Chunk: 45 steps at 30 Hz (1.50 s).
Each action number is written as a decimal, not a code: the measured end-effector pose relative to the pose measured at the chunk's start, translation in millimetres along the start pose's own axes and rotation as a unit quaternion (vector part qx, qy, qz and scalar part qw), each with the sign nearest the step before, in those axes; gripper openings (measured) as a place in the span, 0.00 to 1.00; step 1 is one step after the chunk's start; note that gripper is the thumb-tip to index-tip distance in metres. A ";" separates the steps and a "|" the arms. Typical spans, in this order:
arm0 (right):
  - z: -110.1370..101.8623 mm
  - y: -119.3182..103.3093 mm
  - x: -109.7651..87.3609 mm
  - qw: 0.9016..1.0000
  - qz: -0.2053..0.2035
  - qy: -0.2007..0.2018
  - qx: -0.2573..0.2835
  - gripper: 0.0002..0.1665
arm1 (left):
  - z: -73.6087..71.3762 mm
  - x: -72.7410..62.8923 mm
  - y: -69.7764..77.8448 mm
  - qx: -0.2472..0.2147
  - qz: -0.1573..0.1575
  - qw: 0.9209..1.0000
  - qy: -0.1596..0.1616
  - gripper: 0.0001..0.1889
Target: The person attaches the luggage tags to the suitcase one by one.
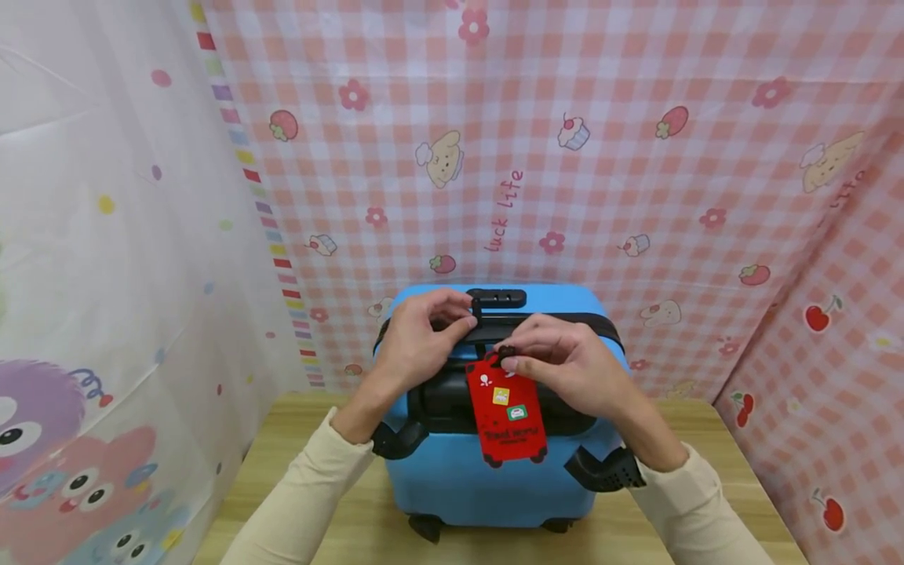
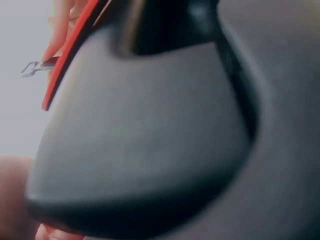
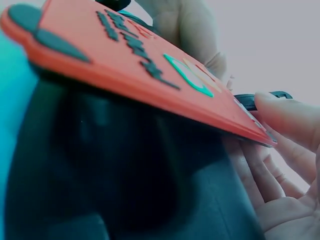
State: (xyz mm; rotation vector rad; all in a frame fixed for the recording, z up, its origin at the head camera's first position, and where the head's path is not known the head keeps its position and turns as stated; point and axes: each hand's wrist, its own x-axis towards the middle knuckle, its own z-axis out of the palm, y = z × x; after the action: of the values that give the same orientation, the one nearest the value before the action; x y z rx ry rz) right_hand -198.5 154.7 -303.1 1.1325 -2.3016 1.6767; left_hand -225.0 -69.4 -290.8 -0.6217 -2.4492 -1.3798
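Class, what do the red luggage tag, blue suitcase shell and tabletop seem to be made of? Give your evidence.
Red luggage tag: probably matte rubber or soft plastic, since its lettering looks raised.
Blue suitcase shell: likely rigid plastic, smooth and low-gloss, with rounded corners.
Tabletop: wood or wood-look laminate; streaky grain suits either.

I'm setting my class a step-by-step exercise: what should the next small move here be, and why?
Probably bring the strap end in the left hand down toward the black fastener in the right hand: the strap seems to show above and below the suitcase handle, the fastener sits at the top of the red tag, and the two are apart.
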 end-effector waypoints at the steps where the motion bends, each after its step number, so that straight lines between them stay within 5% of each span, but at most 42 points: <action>1: 0.9 0.1 -0.2 1.000 -0.003 0.003 -0.004 0.12 | 0.1 -0.3 -0.9 -0.005 0.007 1.000 0.000 0.09; 8: 6.2 0.4 -1.0 0.998 -0.044 0.040 -0.033 0.09 | -0.5 -1.6 -5.1 -0.037 0.037 0.999 -0.009 0.06; 19: 18.5 -1.5 3.0 0.981 -0.128 0.062 -0.133 0.13 | -1.0 -0.3 -5.6 -0.039 0.019 0.999 -0.001 0.07; 27: 28.3 -4.3 8.5 0.971 -0.156 0.075 -0.165 0.13 | -4.5 0.5 -4.5 -0.059 0.018 0.998 -0.030 0.07; 36: 34.9 -6.1 19.5 0.973 -0.147 0.070 -0.163 0.09 | -7.0 1.1 -5.9 -0.048 0.041 0.997 -0.044 0.05; 45: 36.6 -7.8 23.4 0.982 -0.094 0.076 -0.142 0.08 | -6.2 -1.2 -9.1 -0.080 0.041 0.995 -0.052 0.05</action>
State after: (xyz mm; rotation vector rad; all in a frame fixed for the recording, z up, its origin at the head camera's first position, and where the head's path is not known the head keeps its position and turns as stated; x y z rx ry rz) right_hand -198.2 110.6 -300.7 1.0805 -2.1756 1.2718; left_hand -228.3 -79.2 -294.9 -0.8423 -2.3781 -1.5565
